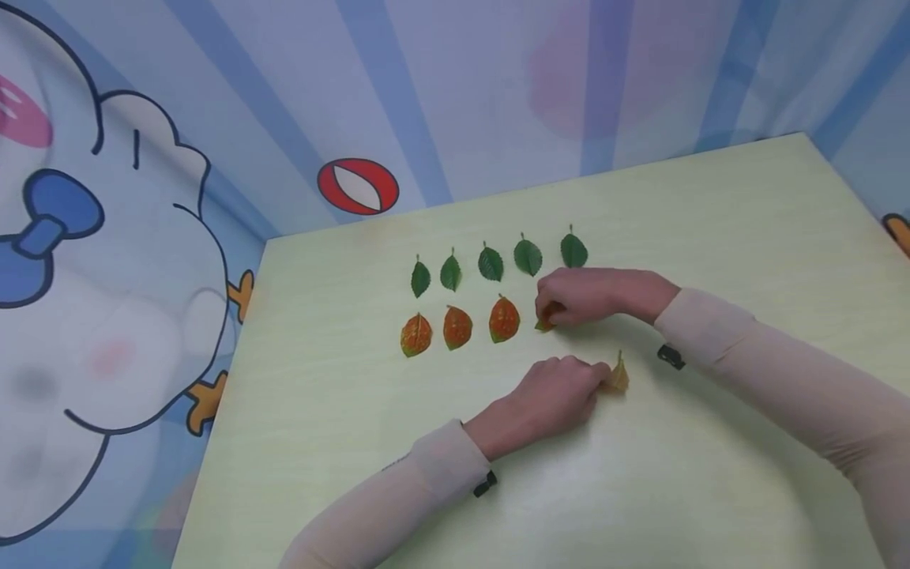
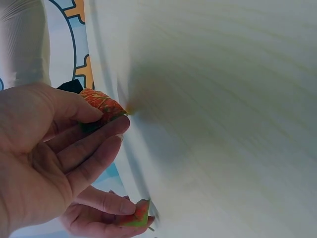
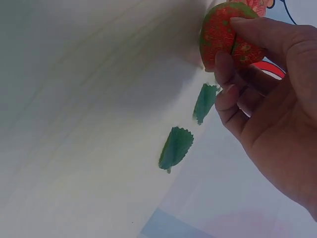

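My left hand (image 1: 554, 393) pinches a leaf (image 1: 618, 378) between thumb and fingers, just above the table. From the head it looks yellowish; in the left wrist view this leaf (image 2: 106, 104) shows red-orange with pale veins and a green edge. Farther up, my right hand (image 1: 586, 296) pinches a red-orange leaf (image 1: 545, 324), mostly covered by the fingers. The right wrist view shows that leaf (image 3: 218, 37) speckled red with a green rim. Beside it lie orange leaves in a row, the nearest one (image 1: 504, 319) with its stem pointing away from me.
Behind the orange row runs a row of several green leaves (image 1: 490, 262), the rightmost one (image 1: 573, 250) close behind my right hand. The pale table (image 1: 320, 474) meets a printed wall (image 1: 483, 95) along its far edge.
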Tool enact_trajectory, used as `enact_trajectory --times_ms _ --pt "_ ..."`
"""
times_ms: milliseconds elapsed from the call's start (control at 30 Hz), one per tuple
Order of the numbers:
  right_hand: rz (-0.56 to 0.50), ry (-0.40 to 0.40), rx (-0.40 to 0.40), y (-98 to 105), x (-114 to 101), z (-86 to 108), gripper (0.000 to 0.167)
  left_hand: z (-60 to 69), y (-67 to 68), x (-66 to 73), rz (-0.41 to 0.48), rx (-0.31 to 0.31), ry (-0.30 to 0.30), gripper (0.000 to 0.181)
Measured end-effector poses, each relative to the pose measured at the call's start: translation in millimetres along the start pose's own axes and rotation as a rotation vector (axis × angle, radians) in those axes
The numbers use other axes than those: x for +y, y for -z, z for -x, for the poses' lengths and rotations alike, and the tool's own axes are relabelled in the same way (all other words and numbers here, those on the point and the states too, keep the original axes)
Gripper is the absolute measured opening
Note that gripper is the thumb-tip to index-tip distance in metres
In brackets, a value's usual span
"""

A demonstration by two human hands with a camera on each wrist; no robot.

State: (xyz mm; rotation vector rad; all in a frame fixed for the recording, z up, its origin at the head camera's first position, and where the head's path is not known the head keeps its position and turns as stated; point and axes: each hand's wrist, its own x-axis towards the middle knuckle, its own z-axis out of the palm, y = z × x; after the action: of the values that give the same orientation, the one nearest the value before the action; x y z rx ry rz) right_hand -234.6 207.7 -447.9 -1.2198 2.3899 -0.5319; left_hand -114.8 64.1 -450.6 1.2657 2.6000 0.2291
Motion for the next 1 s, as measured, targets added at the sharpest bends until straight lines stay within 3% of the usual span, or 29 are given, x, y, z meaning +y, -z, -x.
enact_trajectory --times_ms 300,500,800,1000 --pt "0.125 -0.008 -0.055 4.8 -8.6 -1.6 0.018 1.6 0.7 -1.0 0.016 -0.009 0.007 0.015" --pt "0.142 -0.017 -0.057 6.0 -9.1 -1.3 0.022 2.0 -0.2 -1.6 0.009 -0.004 0.005 0.015" --pt "0.023 -0.002 0.073 9.8 0.8 10.2 0.032 -0.8 -1.7 0.8 -0.002 -0.011 0.003 0.017" --pt "-0.023 0.039 0.132 14.4 0.7 22.5 0.027 -1.3 0.3 -1.9 0.034 0.016 0.027 0.019"
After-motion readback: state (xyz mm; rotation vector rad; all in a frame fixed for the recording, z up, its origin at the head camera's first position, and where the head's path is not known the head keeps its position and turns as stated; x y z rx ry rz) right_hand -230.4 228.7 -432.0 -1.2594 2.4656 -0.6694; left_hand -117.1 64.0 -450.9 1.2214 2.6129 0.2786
